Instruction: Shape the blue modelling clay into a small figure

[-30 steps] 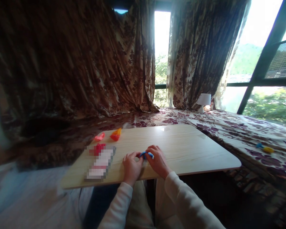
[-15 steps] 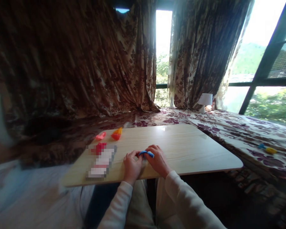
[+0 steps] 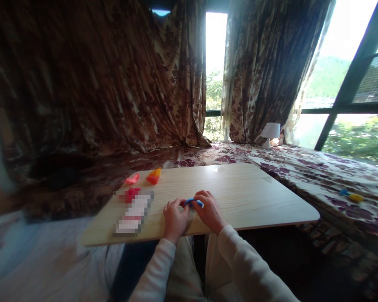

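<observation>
Near the front edge of the pale wooden table (image 3: 239, 197), both hands are closed on one bent blue strip (image 3: 189, 201) that looks soft, like modelling clay. My left hand (image 3: 175, 218) pinches its left end between thumb and fingertips. From the other side, my right hand (image 3: 210, 213) grips the strip, its fingers curled over the top. The strip arches between the two hands, and parts of it are hidden by the fingers.
On the table's left lie a pinkish-red piece (image 3: 132, 179), an orange-and-yellow lump (image 3: 153, 176), a red piece (image 3: 132, 194) and a blurred-out flat rectangular item (image 3: 134, 214). A lamp (image 3: 271, 131) and a blue-and-yellow object (image 3: 355, 197) rest on the flowered cloth.
The blue strip's exposed right end has tilted slightly and shows less behind my right fingers. Both hands stay in nearly the same place.
</observation>
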Tool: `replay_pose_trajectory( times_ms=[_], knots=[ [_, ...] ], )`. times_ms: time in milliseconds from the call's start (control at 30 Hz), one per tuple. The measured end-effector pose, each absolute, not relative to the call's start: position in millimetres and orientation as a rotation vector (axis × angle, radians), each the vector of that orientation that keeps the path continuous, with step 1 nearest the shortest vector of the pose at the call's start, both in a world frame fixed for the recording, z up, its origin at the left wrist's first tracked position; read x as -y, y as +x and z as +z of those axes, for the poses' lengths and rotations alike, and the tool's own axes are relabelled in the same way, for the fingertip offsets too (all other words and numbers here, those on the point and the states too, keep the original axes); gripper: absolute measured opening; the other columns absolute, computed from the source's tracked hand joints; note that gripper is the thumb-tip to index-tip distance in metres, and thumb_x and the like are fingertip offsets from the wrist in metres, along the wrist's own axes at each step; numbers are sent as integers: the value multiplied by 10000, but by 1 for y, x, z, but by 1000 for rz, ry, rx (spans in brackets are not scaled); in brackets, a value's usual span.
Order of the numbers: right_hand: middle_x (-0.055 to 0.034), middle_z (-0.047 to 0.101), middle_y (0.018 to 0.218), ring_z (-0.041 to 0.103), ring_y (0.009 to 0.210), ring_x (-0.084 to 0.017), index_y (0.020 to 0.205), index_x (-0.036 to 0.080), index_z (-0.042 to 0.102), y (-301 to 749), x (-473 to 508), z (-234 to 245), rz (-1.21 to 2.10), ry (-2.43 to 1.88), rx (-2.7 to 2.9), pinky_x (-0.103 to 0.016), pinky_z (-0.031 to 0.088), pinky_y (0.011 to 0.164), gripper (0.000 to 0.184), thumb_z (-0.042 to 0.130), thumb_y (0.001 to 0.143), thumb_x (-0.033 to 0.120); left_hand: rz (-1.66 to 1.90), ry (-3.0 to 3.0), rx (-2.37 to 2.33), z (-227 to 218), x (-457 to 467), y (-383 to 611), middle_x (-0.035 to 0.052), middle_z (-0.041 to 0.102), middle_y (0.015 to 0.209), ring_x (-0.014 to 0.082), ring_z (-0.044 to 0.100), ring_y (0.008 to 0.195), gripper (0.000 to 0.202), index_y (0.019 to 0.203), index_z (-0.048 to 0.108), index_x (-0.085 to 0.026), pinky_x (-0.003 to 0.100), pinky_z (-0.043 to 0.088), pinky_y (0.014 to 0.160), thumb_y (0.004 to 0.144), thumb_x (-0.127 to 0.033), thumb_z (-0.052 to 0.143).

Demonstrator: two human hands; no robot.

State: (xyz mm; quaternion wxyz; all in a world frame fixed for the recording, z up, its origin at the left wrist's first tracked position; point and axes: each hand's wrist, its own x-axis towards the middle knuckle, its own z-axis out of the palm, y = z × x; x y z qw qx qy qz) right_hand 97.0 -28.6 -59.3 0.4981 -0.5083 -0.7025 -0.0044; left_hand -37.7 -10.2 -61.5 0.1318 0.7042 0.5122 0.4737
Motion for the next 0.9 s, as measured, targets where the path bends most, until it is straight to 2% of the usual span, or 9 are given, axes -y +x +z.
replay_pose_trajectory(
  times_ms=[167, 433, 567, 700, 900],
  knots=[
    [-38, 621, 853, 522, 836, -200, 795, 210, 666, 96, 29, -59, -7, -1204, 1691, -334, 439, 776, 91, 600, 823, 152, 1395, 2054, -1462, -62, 10, -38, 33, 675, 776, 204, 583, 809, 157, 877, 683, -197, 372, 429, 838, 748, -211, 595],
    [-32, 621, 854, 523, 849, -202, 808, 218, 667, 96, 31, -56, 9, -1175, 1684, -336, 443, 787, 98, 605, 818, 143, 1385, 2113, -1436, -65, 7, -39, 55, 705, 798, 219, 587, 838, 136, 796, 704, -180, 371, 442, 835, 744, -193, 579],
    [-43, 622, 890, 534, 867, -211, 862, 216, 663, 95, 31, -55, 4, -1185, 1652, -350, 444, 801, 87, 636, 795, 168, 1447, 1991, -1426, -68, 4, -40, 61, 709, 837, 213, 613, 853, 169, 846, 696, -186, 355, 458, 829, 762, -252, 566],
    [-35, 619, 863, 538, 850, -207, 807, 220, 650, 96, 30, -56, 13, -1201, 1661, -348, 445, 790, 62, 642, 780, 164, 1420, 1930, -1424, -69, 4, -40, 36, 703, 793, 194, 635, 797, 183, 862, 680, -202, 327, 476, 783, 763, -306, 567],
    [-32, 617, 851, 536, 846, -198, 806, 217, 649, 97, 30, -57, 13, -1194, 1666, -334, 438, 789, 63, 618, 800, 162, 1389, 1951, -1457, -68, 5, -39, 41, 697, 787, 197, 627, 811, 147, 801, 691, -198, 337, 465, 818, 736, -284, 591]
  ],
)
